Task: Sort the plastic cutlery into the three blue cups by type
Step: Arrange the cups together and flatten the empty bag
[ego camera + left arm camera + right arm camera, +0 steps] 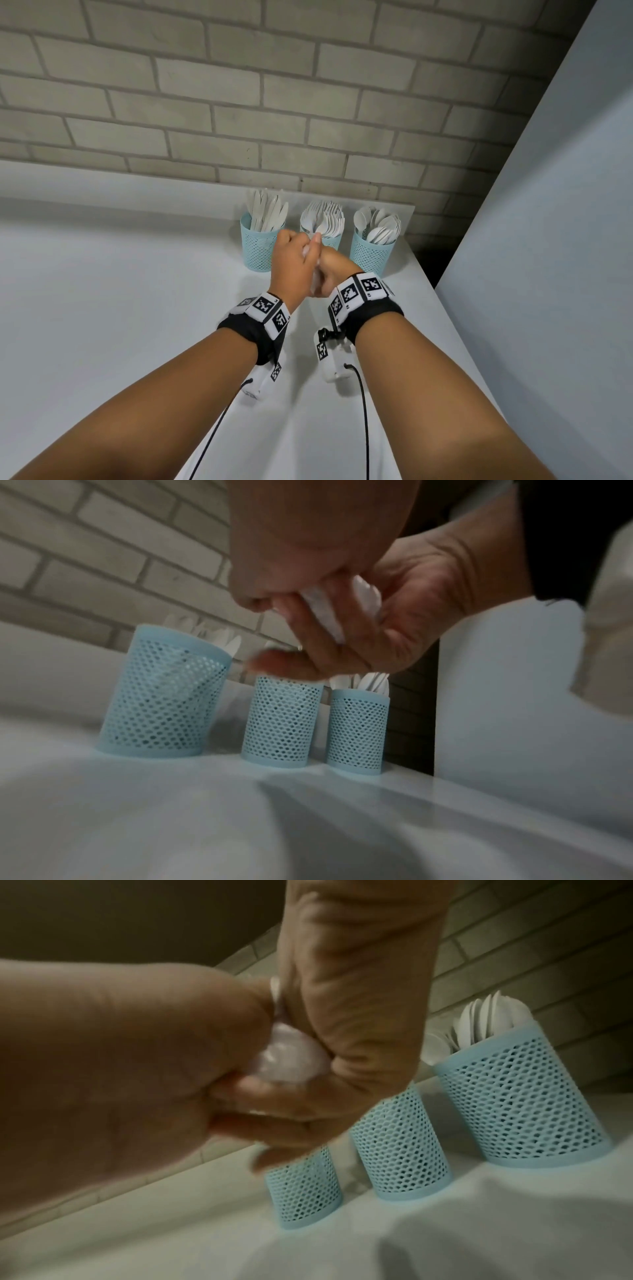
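Three blue mesh cups stand in a row by the brick wall: the left cup (259, 245) holds knives, the middle cup (329, 240) forks, the right cup (371, 251) spoons. My hands meet just in front of the middle cup. My right hand (330, 270) curls round white plastic cutlery (313, 274). My left hand (291, 257) pinches a piece of that cutlery (323, 612) from above. In the right wrist view a rounded white bowl, like a spoon's (291, 1064), shows between the two hands. How many pieces are held is hidden.
The cups stand on a white table (102, 291) whose right edge (455, 318) runs close beside the right cup. A pale panel (548, 240) rises to the right, with a dark gap behind the table corner. The brick wall (239, 102) closes the back.
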The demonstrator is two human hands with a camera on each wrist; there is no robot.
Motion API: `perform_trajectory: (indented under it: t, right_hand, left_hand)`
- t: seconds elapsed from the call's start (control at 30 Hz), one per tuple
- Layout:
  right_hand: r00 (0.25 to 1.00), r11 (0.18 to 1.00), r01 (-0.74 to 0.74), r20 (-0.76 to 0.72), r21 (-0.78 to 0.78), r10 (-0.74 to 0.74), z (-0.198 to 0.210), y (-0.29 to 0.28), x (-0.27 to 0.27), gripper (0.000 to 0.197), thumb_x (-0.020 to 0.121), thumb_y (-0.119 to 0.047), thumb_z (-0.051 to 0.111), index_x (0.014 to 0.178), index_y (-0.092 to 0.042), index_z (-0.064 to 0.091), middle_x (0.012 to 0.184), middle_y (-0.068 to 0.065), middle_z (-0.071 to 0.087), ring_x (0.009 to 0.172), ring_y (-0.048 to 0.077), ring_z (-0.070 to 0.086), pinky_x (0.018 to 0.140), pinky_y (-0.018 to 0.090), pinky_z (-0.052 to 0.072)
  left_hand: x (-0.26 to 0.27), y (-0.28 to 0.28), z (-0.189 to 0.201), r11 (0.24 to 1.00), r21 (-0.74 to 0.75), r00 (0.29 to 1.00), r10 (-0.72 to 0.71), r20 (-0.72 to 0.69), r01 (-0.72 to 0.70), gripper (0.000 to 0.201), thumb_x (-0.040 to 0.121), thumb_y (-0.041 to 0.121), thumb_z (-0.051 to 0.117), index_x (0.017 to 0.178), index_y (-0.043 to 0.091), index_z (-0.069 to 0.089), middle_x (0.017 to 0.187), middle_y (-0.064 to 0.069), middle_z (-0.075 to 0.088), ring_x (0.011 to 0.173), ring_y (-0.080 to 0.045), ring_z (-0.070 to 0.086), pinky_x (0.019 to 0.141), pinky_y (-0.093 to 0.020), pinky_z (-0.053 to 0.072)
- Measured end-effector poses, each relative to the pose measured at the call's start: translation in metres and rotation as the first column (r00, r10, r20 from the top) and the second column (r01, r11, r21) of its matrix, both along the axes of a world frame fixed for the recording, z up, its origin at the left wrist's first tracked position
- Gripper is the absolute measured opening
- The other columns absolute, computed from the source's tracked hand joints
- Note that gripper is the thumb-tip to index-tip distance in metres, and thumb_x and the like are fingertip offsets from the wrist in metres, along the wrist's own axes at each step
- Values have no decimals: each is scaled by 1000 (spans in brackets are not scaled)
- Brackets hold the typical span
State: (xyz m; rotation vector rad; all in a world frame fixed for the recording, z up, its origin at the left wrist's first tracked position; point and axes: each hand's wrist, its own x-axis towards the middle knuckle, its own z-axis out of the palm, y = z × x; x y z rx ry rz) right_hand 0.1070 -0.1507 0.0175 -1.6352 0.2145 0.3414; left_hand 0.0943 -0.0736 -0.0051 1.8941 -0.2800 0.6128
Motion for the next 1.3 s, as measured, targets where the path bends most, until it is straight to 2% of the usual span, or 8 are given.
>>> perform_trajectory:
  t: [0.23, 0.37, 0.57, 0.73, 0.87, 1.0, 1.1, 1.3]
  right_hand:
    - [965, 961, 226, 99, 156, -243, 2, 7, -9, 55, 99, -50, 28, 63, -18, 54, 40, -7, 55, 54, 13, 53, 48, 23, 38]
    - [963, 980, 189, 185, 62, -198, -3, 14, -10, 40, 101, -40, 31, 87, -15, 61, 71, 5, 60, 72, 21, 58, 64, 32, 47]
    - [997, 875, 71, -39, 479, -60, 0, 9, -23, 55, 92, -61, 32, 110, -19, 63, 125, 16, 61, 119, 34, 55, 103, 46, 42]
    - [992, 880, 115, -15, 462, -122, -4, 4, -31, 52, 94, -55, 35, 107, -14, 64, 105, 9, 69, 110, 23, 62, 99, 38, 47]
    - [985, 911, 152, 15, 382, -171, -6, 10, -28, 51, 94, -52, 40, 110, -9, 63, 108, 11, 68, 107, 23, 63, 102, 40, 46]
    - [969, 900, 218, 23, 377, -245, -6, 8, -24, 65, 91, -65, 27, 93, -14, 67, 80, 6, 70, 79, 18, 67, 73, 31, 55]
    - [939, 870, 313, 14, 380, -344, -13, 5, -21, 64, 90, -66, 29, 82, -12, 63, 71, 9, 59, 68, 22, 59, 58, 25, 45]
    - [858, 740, 482, -80, 469, -508, -21, -2, -29, 41, 100, -34, 32, 86, -6, 59, 91, 18, 65, 85, 29, 64, 74, 33, 51]
  left_hand:
    - [-5, 0, 7, 994, 89, 995, -61, -79, 68, 36, 99, 36, 35, 77, 9, 46, 64, -1, 50, 68, -25, 54, 60, -31, 40]
    - [-7, 2, 10, 998, 70, 989, 6, -145, 5, 49, 101, 35, 28, 66, 9, 50, 60, -5, 53, 65, -26, 54, 59, -29, 36]
    - [-12, 0, 6, 939, 328, 990, 131, -57, -106, 29, 99, 28, 33, 109, 5, 48, 93, -17, 61, 82, -33, 59, 68, -41, 45]
    - [-15, -1, 1, 797, 488, 934, 323, 154, -356, 32, 85, 28, 38, 102, 12, 60, 101, -13, 58, 89, -32, 56, 73, -40, 40]
    - [-17, -2, 2, 952, 294, 977, 136, -163, -83, 28, 100, 23, 32, 103, 4, 52, 96, -10, 54, 96, -32, 55, 74, -33, 37]
    - [-23, -6, 10, 989, -139, 947, -94, -306, 53, 45, 99, 44, 31, 101, 6, 55, 84, -1, 59, 80, -16, 57, 68, -25, 38]
    - [-23, -5, 12, 984, -111, 936, -168, -309, 140, 51, 98, 49, 27, 91, 8, 57, 76, 3, 58, 73, -13, 55, 63, -21, 38]
    - [-38, -11, 8, 964, 34, 903, -236, -360, 265, 35, 100, 36, 33, 103, 8, 53, 83, 3, 55, 80, -14, 54, 68, -22, 38]
